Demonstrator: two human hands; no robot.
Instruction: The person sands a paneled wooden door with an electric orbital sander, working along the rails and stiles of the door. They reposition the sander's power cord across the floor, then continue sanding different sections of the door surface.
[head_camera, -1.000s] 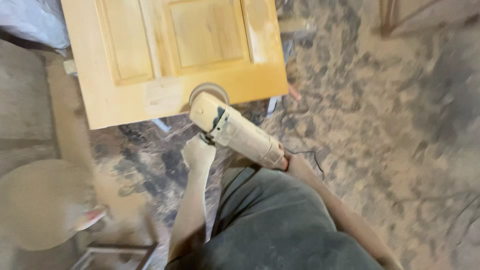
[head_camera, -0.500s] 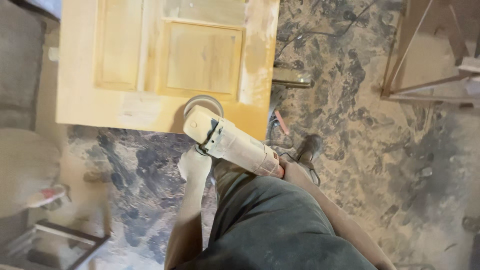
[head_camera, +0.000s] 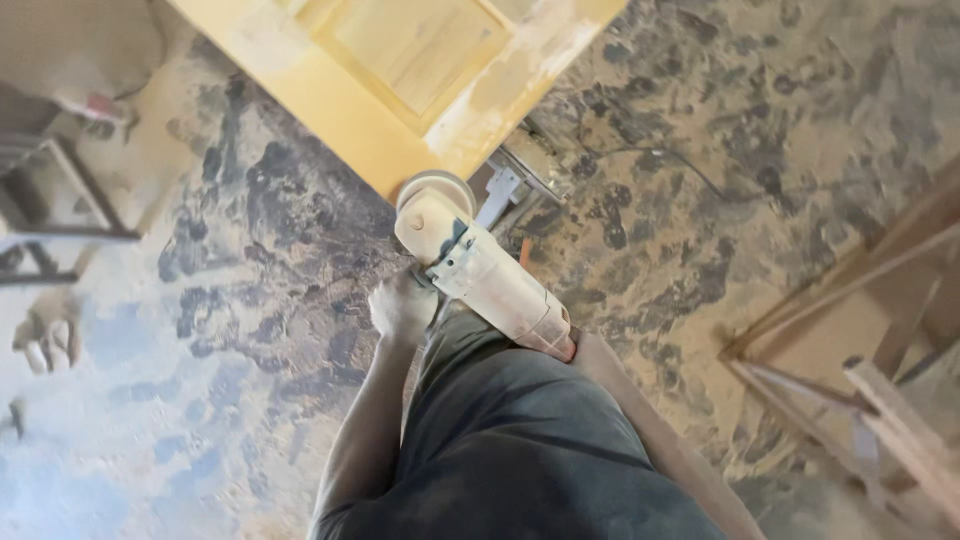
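A dust-covered angle grinder (head_camera: 480, 268) with a round sanding disc (head_camera: 436, 190) sits at the near edge of a yellowish panelled wooden door (head_camera: 400, 70) lying flat. My left hand (head_camera: 402, 305) is closed around the grinder's side handle, just below the head. My right hand (head_camera: 575, 345) grips the rear of the grinder body, mostly hidden behind it; only the forearm shows. My dark trousers (head_camera: 510, 440) fill the bottom of the view.
The floor (head_camera: 250, 260) is covered in sawdust and dark patches. A metal stand (head_camera: 520, 175) shows under the door's corner. A wooden frame (head_camera: 880, 330) stands at the right, a metal frame (head_camera: 60, 210) at the left. A thin cable (head_camera: 650, 155) runs across the floor.
The view has swung, so the door now lies tilted toward the upper left. The grinder's disc has stayed at the door's near edge, both hands still on the tool.
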